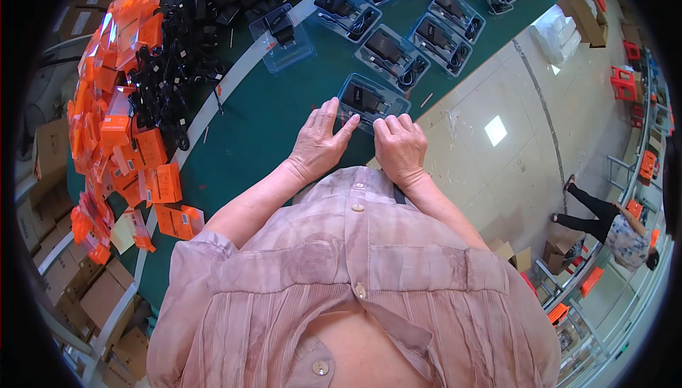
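Note:
A clear plastic tray (pixel 388 95) lies on the green table in front of me, with a black charger adapter (pixel 364 98) in it. My left hand (pixel 321 141) is at the tray's left side, its fingers stretched along the edge and its thumb on the near left corner. Along the near right edge, the bent fingers of my right hand (pixel 401 146) are pressed together on the tray. My fingers hide its near part, and whether a cable is pinched there cannot be made out. Left of it sits another clear tray (pixel 298 57) with a black adapter (pixel 280 28).
Several filled trays (pixel 393 54) stand in rows farther back. A tangle of black cables (pixel 170 82) and a heap of orange packaging (pixel 114 128) cover the left side. The green table's (pixel 241 132) right edge borders a tiled floor (pixel 462 132). A person (pixel 618 224) is far right.

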Motion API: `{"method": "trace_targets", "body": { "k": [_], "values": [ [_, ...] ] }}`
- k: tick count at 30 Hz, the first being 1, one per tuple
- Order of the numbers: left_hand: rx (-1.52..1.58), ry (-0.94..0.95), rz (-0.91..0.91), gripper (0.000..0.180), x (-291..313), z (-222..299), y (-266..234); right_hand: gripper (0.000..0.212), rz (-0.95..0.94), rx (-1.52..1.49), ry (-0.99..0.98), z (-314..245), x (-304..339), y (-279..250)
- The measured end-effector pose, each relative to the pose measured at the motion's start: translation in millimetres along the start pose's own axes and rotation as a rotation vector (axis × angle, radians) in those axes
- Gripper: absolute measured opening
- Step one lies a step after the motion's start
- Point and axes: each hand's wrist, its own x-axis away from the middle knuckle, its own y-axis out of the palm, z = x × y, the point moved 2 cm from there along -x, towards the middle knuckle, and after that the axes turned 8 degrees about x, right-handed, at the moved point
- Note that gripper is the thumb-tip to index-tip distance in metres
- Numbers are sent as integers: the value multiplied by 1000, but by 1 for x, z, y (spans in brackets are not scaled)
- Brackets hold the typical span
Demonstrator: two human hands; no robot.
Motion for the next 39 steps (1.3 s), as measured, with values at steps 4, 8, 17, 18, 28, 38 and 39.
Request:
{"method": "trace_targets", "body": {
  "k": [4,8,17,18,28,38,39],
  "values": [
    [-79,12,-22,41,-2,2,-1,9,-2,-146,177,0,5,2],
    [-72,3,18,42,-7,10,-7,9,-82,-316,374,3,5,1],
    [-69,201,41,39,-9,10,10,26,-66,-438,585,3,3,1],
    [-69,200,41,39,-9,10,9,26,-67,-439,584,4,5,1],
    [-122,210,27,34,-13,12,9,10,-168,-404,576,8,10,5],
    [-128,204,41,31,-15,14,15,10,-202,-159,509,3,-1,3],
    [-127,209,45,31,-16,14,15,10,-197,-154,511,6,0,3]
  ]
}}
